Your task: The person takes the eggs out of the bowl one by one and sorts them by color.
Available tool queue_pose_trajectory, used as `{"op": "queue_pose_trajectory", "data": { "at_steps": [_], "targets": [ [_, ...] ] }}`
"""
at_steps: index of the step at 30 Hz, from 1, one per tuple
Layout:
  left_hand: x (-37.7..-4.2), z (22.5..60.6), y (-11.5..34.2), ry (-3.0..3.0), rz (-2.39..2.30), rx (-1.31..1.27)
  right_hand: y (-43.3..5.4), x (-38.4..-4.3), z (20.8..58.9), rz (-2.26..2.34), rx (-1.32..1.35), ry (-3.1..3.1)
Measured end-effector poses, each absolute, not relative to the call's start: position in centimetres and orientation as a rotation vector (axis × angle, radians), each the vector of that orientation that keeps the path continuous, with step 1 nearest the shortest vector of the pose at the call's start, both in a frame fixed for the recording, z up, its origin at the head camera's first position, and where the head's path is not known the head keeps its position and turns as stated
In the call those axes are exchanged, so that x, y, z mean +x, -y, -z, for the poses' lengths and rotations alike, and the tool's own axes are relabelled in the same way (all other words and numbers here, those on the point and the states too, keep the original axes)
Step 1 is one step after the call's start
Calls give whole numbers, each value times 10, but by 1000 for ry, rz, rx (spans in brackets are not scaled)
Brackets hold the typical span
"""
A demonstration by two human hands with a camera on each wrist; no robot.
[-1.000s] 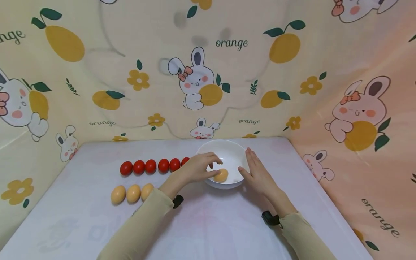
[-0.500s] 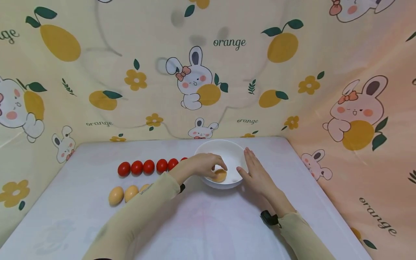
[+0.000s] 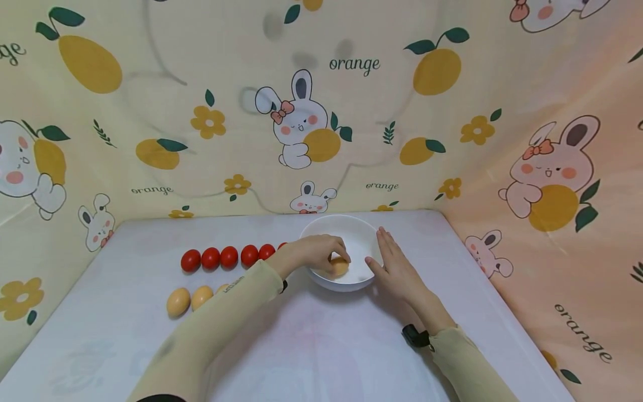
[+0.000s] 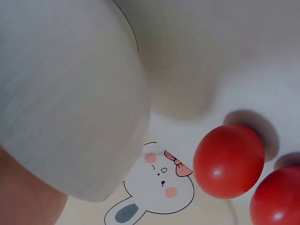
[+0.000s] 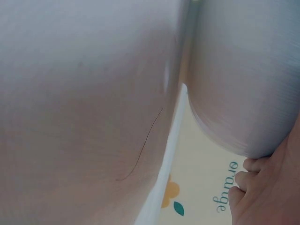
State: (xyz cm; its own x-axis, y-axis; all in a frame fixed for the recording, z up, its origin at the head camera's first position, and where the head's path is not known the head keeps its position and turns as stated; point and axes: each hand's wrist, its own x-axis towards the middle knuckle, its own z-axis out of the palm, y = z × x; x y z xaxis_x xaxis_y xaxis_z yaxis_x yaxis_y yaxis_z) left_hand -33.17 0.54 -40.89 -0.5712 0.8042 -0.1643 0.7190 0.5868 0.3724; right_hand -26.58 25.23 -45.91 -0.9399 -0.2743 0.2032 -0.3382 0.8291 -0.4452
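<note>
A white bowl (image 3: 360, 244) stands toward the back of the table and holds a tan egg (image 3: 340, 268). My left hand (image 3: 320, 252) reaches over the bowl's left rim, fingers bent down and gripping the egg inside; the palm hides part of it. My right hand (image 3: 399, 268) lies along the bowl's right side with straight fingers and the thumb at the near rim. In the right wrist view, fingers (image 5: 248, 180) touch the bowl's outer wall (image 5: 243, 70). The left wrist view shows the bowl's outside (image 4: 75, 93) close up.
Several red eggs (image 3: 229, 257) form a row left of the bowl, the rightmost partly behind the left wrist. Two red eggs (image 4: 229, 161) show in the left wrist view. Nearer me, tan eggs (image 3: 178, 302) line up, partly covered by the left sleeve (image 3: 221, 318). A patterned cloth (image 3: 231, 67) hangs behind.
My left hand has moved right and farther over the bowl, its fingers closing down onto the egg there. The left forearm now covers more of the tan row. My right hand stays put.
</note>
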Motion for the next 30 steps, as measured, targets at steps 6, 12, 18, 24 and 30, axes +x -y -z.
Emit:
{"op": "queue_pose_trajectory", "data": {
  "at_steps": [6,12,18,24,30],
  "targets": [
    [-333,409,-4,-2480,-454,1204,-252,-266,459,-736,485,2871],
    [-331,410,-4,-2486,-452,1149,-252,-265,460,-740,492,2867],
    [-329,409,-2,-2521,-462,1136,-253,-266,462,-747,501,2853],
    [-325,409,0,-2564,-492,1169,-253,-266,462,-747,511,2850],
    [-319,406,1,-2632,-535,1274,-252,-266,461,-740,499,2859]
  ]
}}
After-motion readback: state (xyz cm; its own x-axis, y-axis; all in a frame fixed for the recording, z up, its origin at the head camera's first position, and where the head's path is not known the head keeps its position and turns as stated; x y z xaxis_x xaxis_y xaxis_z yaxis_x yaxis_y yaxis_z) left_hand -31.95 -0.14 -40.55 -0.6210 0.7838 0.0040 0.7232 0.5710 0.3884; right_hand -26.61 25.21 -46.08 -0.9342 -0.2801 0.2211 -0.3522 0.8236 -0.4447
